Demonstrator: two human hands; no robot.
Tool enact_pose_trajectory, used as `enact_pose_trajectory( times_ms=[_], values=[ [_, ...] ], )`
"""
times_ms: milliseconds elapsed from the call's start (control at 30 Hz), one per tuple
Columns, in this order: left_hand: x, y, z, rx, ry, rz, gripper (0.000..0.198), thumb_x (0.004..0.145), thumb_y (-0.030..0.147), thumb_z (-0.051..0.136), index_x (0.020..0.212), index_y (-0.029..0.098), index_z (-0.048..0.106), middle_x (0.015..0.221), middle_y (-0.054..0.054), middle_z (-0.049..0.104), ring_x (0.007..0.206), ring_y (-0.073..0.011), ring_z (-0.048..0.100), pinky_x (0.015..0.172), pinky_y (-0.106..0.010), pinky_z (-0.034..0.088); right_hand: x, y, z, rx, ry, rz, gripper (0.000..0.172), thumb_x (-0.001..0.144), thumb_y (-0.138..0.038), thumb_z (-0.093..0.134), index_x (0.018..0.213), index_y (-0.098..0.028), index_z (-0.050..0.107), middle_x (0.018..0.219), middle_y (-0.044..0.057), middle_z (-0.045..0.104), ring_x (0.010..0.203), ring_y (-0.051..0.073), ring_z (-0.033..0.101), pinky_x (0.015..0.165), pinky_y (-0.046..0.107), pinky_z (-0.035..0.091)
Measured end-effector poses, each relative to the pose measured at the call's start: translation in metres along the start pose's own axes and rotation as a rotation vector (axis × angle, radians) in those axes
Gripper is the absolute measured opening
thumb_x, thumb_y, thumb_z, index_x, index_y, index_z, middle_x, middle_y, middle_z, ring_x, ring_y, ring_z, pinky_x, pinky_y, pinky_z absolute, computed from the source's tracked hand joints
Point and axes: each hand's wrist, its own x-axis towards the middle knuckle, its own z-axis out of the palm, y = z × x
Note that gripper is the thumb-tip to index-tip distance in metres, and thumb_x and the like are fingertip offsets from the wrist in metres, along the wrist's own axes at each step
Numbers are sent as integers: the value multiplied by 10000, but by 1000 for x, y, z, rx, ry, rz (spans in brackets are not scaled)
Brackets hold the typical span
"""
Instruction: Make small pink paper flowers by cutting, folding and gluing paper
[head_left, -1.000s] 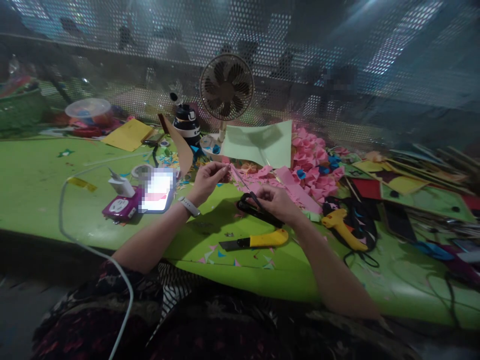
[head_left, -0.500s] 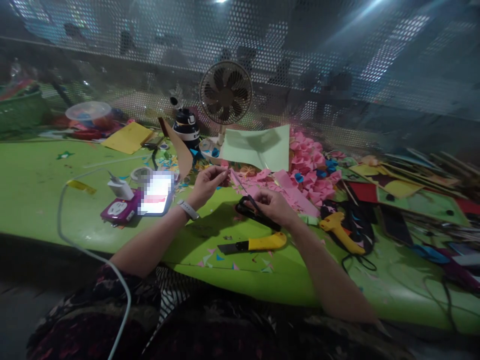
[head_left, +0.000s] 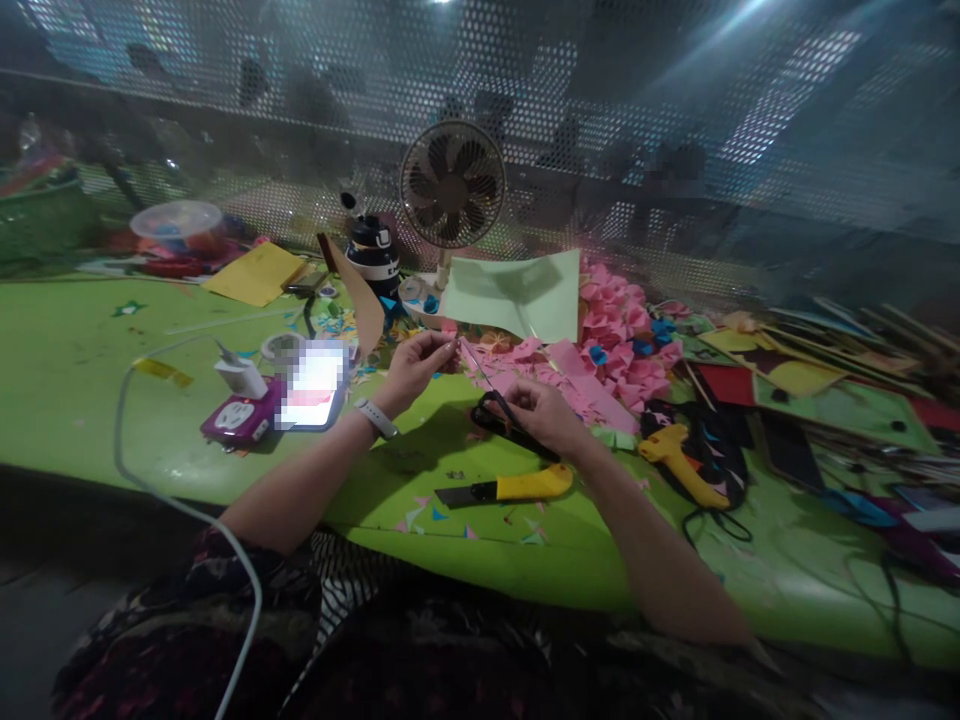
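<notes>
You have a white band (head_left: pixel 376 418) on your left wrist (head_left: pixel 384 405); your clothes (head_left: pixel 169 625) are dark, with blotches and dull red bits; stripy black and white cloth (head_left: pixel 336 580) shows at your lap; your forearms (head_left: pixel 304 490) are bare.

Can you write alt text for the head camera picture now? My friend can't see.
A person's right hand holds black-handled scissors, pointed toward their pinched left hand, over a green table. A yellow-handled cutter lies nearby; behind are pink paper pieces and a fan.

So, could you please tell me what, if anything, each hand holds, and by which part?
The right hand holds scissors by the handles. The left hand is pinched; whether on anything cannot be told.
</notes>
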Motion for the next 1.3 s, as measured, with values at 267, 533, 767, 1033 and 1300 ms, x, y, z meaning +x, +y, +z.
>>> enact_pose_trajectory(
  times_ms=[267, 533, 767, 1033, 1300],
  values=[
    [10, 12, -16, 55, -62, -82, 419, 652, 502, 842, 805, 143, 689, 704, -21, 676, 606, -95, 609, 615, -232, 525, -1, -10, -1, 132, -12, 29, 560, 603, -707, 760, 689, -196, 545, 584, -26, 558, 515, 104, 479, 467, 239, 344],
    [24, -11, -50, 385, -207, -397, 245, 609, 305, 864, 638, 135, 690, 577, -65, 650, 512, -137, 599, 542, -277, 516, -6, -11, -3, -131, -46, -52, 404, 706, -576, 751, 714, -191, 630, 711, 32, 657, 615, 140, 559, 548, 265, 407],
    [23, -11, -59, 822, -135, -353, 203, 696, 320, 723, 559, 178, 673, 527, -66, 645, 486, -177, 595, 467, -267, 421, -15, -8, 32, -711, -128, -161, 171, 805, -357, 679, 774, -189, 673, 845, 62, 689, 727, 166, 574, 589, 268, 298],
    [23, -10, -60, 1006, -55, -262, 244, 719, 366, 671, 553, 188, 657, 494, -33, 620, 508, -185, 589, 488, -265, 374, -16, -8, 48, -720, -191, -18, 216, 855, -394, 681, 855, -185, 736, 808, 82, 733, 755, 215, 641, 590, 291, 296],
    [22, -8, -54, 906, 94, -169, 226, 718, 391, 660, 668, 172, 683, 531, -30, 610, 535, -163, 532, 511, -255, 352, 3, -8, -9, -502, 38, -77, 213, 967, -255, 524, 987, -174, 720, 994, 83, 734, 820, 171, 639, 708, 290, 459]
  ],
)
